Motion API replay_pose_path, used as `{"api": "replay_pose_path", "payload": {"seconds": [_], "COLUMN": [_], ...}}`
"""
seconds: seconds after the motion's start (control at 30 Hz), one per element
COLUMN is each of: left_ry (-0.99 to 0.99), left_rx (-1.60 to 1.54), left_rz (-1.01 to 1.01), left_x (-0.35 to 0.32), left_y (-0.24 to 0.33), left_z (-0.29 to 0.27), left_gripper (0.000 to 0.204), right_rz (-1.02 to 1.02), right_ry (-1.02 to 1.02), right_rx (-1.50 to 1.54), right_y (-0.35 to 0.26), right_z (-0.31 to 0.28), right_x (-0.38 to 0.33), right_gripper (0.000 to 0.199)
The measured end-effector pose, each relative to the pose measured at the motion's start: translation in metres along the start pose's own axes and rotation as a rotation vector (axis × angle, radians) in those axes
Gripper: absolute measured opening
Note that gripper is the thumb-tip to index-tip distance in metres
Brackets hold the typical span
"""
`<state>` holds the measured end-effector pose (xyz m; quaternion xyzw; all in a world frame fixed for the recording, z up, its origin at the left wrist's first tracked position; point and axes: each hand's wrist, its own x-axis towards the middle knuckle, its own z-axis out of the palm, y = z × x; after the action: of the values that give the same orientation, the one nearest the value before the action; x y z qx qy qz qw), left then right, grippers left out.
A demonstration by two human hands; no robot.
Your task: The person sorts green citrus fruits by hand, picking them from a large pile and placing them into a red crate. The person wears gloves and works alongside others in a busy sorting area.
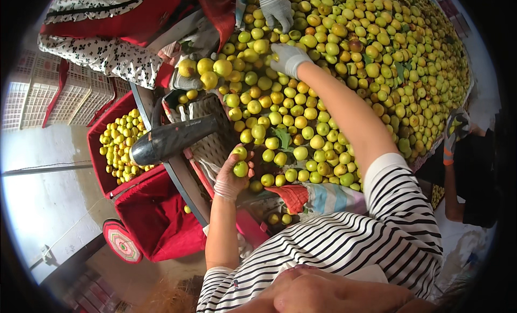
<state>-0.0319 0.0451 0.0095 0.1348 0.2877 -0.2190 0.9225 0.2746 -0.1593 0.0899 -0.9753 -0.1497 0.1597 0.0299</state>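
My left hand (233, 176), with a light glove cuff at the wrist and bare fingertips, is closed around two yellow-green jujubes (240, 168) at the near edge of the pile. My right hand (290, 60), in a whitish glove, reaches across the heap of jujubes (377, 60). Its fingers curl down beside a yellowish jujube (275, 56), partly hidden under them. Just beyond it is a co-worker's grey-gloved hand (277, 10). Another gloved hand of that person (186, 80) is at the left, beside several larger-looking jujubes (207, 80).
A black hair-dryer-shaped tool (172, 139) lies across a grey rail (186, 186), beside a dark woven basket (207, 135). Red-lined bins (156, 216) stand at the left, one holding jujubes. Pale crates (40, 95) are stacked behind. Another person's gloved hand (456, 125) shows at the right.
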Motion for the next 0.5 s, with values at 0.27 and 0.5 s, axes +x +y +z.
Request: {"api": "replay_pose_path", "payload": {"seconds": [0.27,0.5], "left_ry": [-0.061,-0.016], "left_rx": [-0.011,-0.034], "left_rz": [-0.011,-0.022], "left_x": [-0.001,0.001], "left_y": [0.002,0.001], "left_z": [-0.006,0.000], "left_gripper": [0.058,0.055], "right_rz": [-0.280,-0.125], "right_ry": [-0.030,0.001], "right_rx": [0.024,-0.580], "right_y": [-0.084,-0.091], "right_z": [-0.036,0.028], "right_x": [0.005,0.133], "right_gripper": [0.024,0.032]}}
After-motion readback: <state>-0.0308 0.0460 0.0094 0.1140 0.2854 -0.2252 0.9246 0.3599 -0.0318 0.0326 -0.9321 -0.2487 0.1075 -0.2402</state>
